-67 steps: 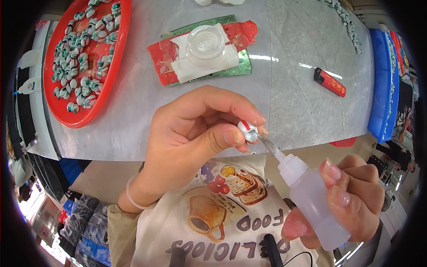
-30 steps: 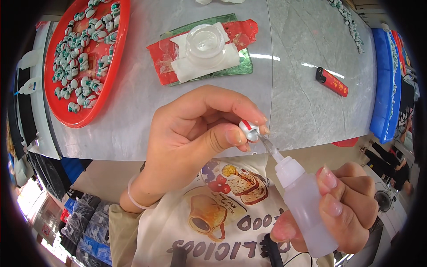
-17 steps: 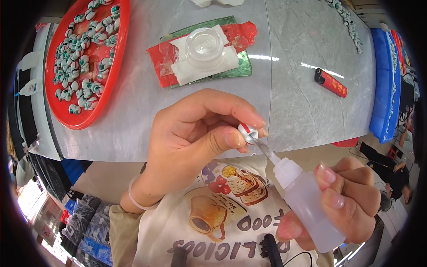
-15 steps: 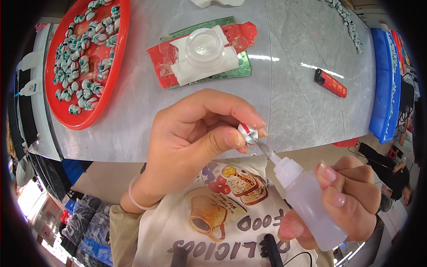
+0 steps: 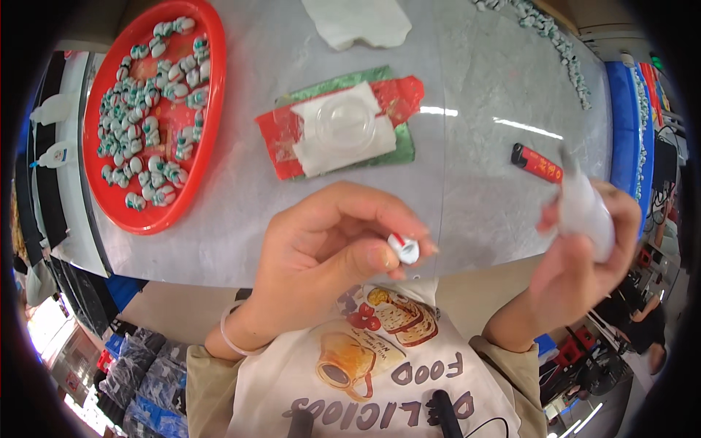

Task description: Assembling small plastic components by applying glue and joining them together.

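Note:
A small white hollow piece with a red stripe (image 5: 404, 249) is pinched between the thumb and fingers of my left hand (image 5: 321, 241); its open end faces right. My right hand (image 5: 584, 270) grips a translucent squeeze bottle (image 5: 586, 215), blurred by motion, with its nozzle pointing up. The bottle is well apart from the white piece, over the right part of the table. Just beyond my right hand lies a red cylinder with a black end (image 5: 537, 163). Ahead of my left hand, a clear round dish (image 5: 345, 125) rests on white paper over red and green sheets.
A red oval tray (image 5: 212, 131) at the left holds several small white, green and red pieces. White cloth or paper (image 5: 361, 25) lies at the far edge. A string of similar pieces (image 5: 558, 44) and a blue bin (image 5: 621, 117) are at the right. White bottles (image 5: 57, 155) stand far left.
My right hand has pulled the squeeze bottle away from the white piece, up and to the right, and turned its nozzle upward. My left hand keeps its pinch. The view has shifted slightly.

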`<state>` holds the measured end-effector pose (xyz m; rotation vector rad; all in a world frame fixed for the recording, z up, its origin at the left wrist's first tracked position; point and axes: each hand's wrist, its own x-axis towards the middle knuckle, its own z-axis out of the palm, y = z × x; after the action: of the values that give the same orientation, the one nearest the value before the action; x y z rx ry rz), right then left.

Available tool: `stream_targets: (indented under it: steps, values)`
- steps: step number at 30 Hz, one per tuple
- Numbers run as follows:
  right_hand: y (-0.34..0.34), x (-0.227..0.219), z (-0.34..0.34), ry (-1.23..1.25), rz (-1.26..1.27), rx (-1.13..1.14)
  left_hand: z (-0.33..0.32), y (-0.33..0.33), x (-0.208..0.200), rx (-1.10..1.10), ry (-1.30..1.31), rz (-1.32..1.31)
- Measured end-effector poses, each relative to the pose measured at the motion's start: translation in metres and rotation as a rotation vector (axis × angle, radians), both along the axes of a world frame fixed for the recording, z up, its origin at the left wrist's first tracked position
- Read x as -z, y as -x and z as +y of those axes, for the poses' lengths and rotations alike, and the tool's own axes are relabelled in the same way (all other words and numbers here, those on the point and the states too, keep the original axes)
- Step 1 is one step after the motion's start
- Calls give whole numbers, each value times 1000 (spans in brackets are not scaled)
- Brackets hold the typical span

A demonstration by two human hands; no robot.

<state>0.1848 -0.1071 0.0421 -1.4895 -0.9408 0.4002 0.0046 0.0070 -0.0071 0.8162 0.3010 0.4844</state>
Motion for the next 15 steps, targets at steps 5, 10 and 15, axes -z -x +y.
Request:
stream_targets:
  steps: [5,10,15]
  values:
    - [-15,23,32,131,-172,-66,0,4,-2,42,30,58]
    - [-14,21,59,367,-295,-206,3,4,-8,73,65,82]
    - [-70,-5,74,484,-486,-296,6,4,-5,133,48,57]
